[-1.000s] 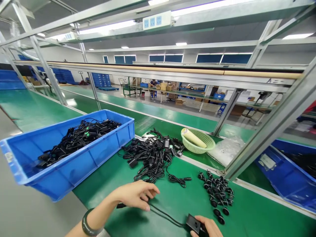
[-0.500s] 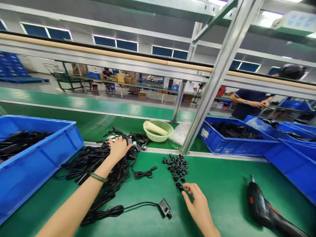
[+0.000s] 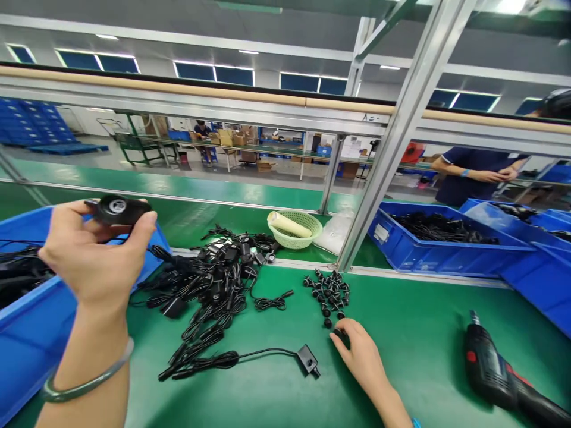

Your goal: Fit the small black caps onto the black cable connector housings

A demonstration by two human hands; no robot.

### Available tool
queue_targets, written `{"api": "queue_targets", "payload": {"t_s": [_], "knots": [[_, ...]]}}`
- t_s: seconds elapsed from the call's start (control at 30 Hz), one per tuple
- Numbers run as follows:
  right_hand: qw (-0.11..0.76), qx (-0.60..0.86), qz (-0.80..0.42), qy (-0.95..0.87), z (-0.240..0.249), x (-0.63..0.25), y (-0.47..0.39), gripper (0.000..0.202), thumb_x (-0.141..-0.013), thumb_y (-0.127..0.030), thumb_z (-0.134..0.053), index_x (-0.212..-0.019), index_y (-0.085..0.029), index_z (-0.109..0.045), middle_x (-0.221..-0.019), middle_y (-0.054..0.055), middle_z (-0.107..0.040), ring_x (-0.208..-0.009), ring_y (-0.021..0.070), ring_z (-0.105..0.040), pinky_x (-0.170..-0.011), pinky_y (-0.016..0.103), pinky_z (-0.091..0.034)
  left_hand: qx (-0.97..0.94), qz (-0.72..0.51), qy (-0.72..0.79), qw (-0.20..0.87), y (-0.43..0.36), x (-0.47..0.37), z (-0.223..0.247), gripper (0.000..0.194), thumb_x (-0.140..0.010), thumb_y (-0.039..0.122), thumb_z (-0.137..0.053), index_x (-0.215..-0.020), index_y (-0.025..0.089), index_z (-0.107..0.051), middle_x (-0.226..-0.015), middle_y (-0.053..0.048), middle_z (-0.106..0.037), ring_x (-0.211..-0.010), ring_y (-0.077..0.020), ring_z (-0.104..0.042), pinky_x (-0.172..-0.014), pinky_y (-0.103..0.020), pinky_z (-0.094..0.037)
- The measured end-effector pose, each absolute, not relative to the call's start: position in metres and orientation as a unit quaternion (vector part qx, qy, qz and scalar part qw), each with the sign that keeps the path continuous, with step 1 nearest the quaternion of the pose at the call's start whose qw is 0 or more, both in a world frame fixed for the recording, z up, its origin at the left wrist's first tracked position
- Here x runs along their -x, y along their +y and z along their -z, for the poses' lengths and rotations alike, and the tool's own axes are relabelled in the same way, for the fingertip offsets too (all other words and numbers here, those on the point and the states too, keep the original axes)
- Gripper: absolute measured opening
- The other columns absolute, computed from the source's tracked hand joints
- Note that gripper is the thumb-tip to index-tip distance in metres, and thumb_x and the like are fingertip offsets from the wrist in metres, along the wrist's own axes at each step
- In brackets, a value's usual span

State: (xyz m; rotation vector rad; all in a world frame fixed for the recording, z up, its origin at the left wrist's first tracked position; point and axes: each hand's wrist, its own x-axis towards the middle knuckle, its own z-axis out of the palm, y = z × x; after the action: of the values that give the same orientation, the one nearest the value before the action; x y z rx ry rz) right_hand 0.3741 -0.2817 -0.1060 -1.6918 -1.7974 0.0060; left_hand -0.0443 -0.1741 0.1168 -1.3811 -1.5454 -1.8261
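Observation:
My left hand (image 3: 96, 255), raised in front of the blue bin at the left, pinches a small black device (image 3: 116, 208) between thumb and fingers. Its round face with a pale spoked centre points at me. Down on the green table, my right hand (image 3: 363, 351) closes its thumb and forefinger on a small black round-headed part (image 3: 341, 336). Just beyond those fingers lies a cluster of similar black parts (image 3: 330, 291). A black box with a short nozzle (image 3: 307, 359) and a coiled cord rests left of my right hand. Black corded devices (image 3: 218, 273) are heaped at centre left.
Blue bins stand at the left (image 3: 44, 315) and back right (image 3: 441, 261). A green basket (image 3: 294, 239) holds a pale roll, beside a plastic bag (image 3: 335, 235). A power screwdriver (image 3: 493, 365) lies at right. A metal post (image 3: 388, 154) rises mid-table. A co-worker (image 3: 473, 172) stands beyond.
My left hand has left the heap and come up to the left with a black device in it. My right hand stays near the small parts, its fingers still on one.

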Motion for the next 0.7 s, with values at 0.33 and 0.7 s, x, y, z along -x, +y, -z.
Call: {"api": "queue_targets", "payload": {"t_s": [0.33, 0.7], "knots": [[0.534, 0.495, -0.446, -0.521, 0.067, -0.318, -0.305, 0.052, -0.092, -0.058, -0.056, -0.118, -0.013, -0.051, -0.088, 0.008, -0.060, -0.070, 0.0154, -0.062, -0.051, 0.023, -0.052, 0.800, 0.307, -0.498, -0.131, -0.248, -0.008, -0.035, 0.025, -0.089, 0.029, -0.057, -0.113, 0.024, -0.062, -0.092, 0.000, -0.072, -0.075, -0.0189, -0.068, -0.068, -0.028, -0.052], [0.541, 0.426, -0.076, -0.721, 0.052, -0.260, -0.314, 0.010, -0.092, -0.013, -0.062, -0.099, -0.019, -0.065, -0.094, 0.003, -0.059, -0.075, 0.0072, -0.058, -0.066, 0.017, -0.050, 0.825, 0.272, -0.361, -0.339, -0.282, -0.075, 0.044, 0.060, -0.095, 0.016, -0.046, -0.150, 0.036, -0.032, -0.139, -0.003, -0.052, -0.123, -0.0201, -0.053, -0.105, -0.034, -0.044]]}}
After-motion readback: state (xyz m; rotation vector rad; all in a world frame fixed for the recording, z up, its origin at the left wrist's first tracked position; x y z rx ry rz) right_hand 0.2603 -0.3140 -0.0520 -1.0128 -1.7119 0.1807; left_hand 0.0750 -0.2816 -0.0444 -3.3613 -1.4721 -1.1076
